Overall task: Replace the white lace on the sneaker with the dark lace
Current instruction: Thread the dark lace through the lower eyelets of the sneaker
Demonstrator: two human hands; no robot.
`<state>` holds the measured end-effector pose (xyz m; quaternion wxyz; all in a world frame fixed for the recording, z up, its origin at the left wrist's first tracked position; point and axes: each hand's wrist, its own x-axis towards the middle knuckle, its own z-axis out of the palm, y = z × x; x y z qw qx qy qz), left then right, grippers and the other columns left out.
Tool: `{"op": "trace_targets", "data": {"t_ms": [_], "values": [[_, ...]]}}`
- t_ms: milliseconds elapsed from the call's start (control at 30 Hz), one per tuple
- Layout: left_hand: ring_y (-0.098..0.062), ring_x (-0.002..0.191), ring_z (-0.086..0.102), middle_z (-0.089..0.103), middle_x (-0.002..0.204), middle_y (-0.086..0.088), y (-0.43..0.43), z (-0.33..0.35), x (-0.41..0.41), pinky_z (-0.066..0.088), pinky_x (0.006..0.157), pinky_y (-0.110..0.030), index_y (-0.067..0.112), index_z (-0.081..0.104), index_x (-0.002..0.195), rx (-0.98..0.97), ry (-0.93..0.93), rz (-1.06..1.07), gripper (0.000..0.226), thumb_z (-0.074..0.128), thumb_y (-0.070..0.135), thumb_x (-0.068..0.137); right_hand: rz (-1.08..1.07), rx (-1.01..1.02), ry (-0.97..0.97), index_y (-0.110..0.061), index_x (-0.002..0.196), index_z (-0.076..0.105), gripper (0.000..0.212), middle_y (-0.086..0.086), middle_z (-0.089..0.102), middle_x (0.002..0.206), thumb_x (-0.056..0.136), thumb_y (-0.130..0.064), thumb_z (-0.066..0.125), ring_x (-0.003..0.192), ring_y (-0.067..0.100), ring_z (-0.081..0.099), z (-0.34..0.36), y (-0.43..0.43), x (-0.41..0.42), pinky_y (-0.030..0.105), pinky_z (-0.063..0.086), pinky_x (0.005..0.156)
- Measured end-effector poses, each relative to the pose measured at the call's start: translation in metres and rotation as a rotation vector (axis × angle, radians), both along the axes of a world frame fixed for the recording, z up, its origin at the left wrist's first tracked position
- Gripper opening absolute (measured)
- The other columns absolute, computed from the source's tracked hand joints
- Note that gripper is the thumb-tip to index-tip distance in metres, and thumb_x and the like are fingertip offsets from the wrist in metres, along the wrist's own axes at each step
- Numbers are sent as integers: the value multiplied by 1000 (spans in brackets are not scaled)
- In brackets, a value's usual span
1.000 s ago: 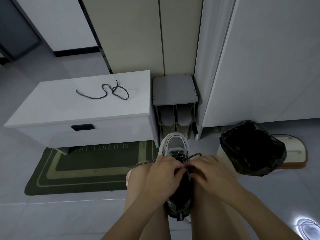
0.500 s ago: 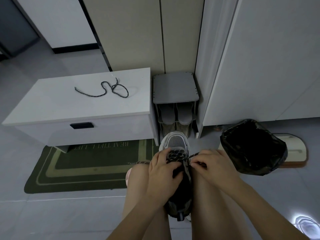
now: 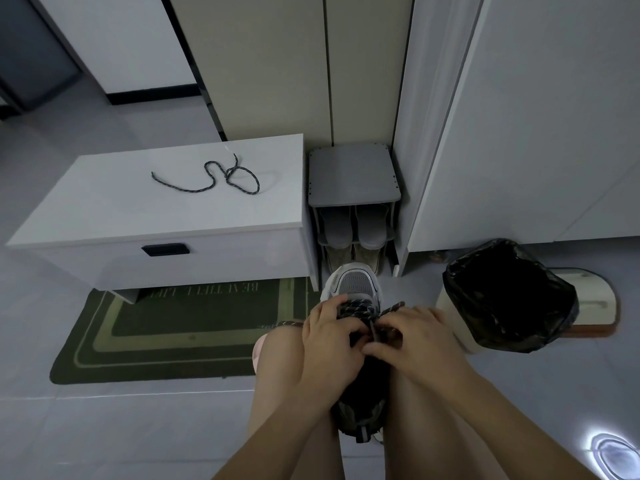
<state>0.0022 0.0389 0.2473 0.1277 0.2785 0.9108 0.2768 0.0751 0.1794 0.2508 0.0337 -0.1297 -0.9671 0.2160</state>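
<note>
Head view: left hand grips the sneaker, right hand pinches its dark lace (between the knees).

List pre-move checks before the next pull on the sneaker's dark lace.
1. Steady sneaker: ok, wedged between the knees, toe pointing away.
2. Threaded dark lace: ok, crossings show near the toe.
3. Grip of the right hand: ok, its fingers pinch a strand of the dark lace above the crossings.
4. Brace by the left hand: ok, its fingers curl over the sneaker's upper.
5. No white lace left in: cannot tell, the hands cover the upper eyelets.
6. Placement of the second dark lace: ok, it lies loose on the white bench, apart from the work.
</note>
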Motion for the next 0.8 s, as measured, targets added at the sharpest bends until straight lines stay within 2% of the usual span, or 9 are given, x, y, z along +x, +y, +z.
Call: {"op": "trace_targets", "data": {"t_ms": [167,233,300,367,467,533,633,700,800], "values": [[-5,133,21,34,136,26,-13,16,-5,5,119,-42,35,69,92,-93,129,-18,14,57,41,87,-30,63,0,-33,80,62,45,-16,61,77,63,-66,37,81,8,53,6,-2,-3,32,37,88],[-5,130,25,39,130,27,-20,18,-8,6,119,-42,35,70,86,-29,126,19,10,61,40,85,-14,96,-8,-33,78,63,46,-15,62,75,62,-68,37,80,8,53,6,-1,-4,33,34,92],[-8,124,34,44,120,26,-28,16,-15,13,117,-47,37,69,78,42,99,85,3,68,37,80,-12,148,-28,-33,80,64,49,-14,62,77,64,-70,37,86,6,53,9,0,-3,31,21,101],[-13,118,43,48,113,23,-41,16,-25,24,110,-51,39,67,69,109,86,172,14,74,29,76,-22,177,-44,-33,83,64,51,-14,63,83,65,-71,35,94,6,52,11,1,-2,30,8,105],[-18,115,47,52,110,16,-72,19,-43,31,104,-43,34,66,66,141,86,308,20,77,20,75,-19,242,-48,-34,80,65,56,-13,60,83,62,-73,29,96,8,51,13,1,-3,36,5,109],[-16,115,47,55,113,11,-96,17,-51,27,101,-34,33,64,66,119,45,368,23,76,17,76,-30,274,44,-32,67,64,44,-14,53,78,61,-69,40,90,9,49,10,0,-4,40,11,108],[-18,116,48,57,119,3,-119,7,-51,29,96,-32,34,62,64,83,-121,390,24,75,19,78,-32,244,124,-32,65,57,33,-10,52,97,58,-64,50,100,13,43,5,-2,-2,44,17,105],[-20,114,51,58,121,1,-121,0,-46,38,95,-35,36,64,67,34,-161,345,21,73,22,80,-46,202,84,-33,75,50,36,-8,52,107,59,-64,53,106,16,46,5,-2,-1,39,16,104],[-19,115,54,58,128,2,-113,-2,-43,41,100,-44,27,72,98,-69,-77,297,14,64,24,87,-74,-16,-45,-35,93,40,46,-18,49,97,64,-65,61,101,10,49,9,1,-1,31,13,105]]}}
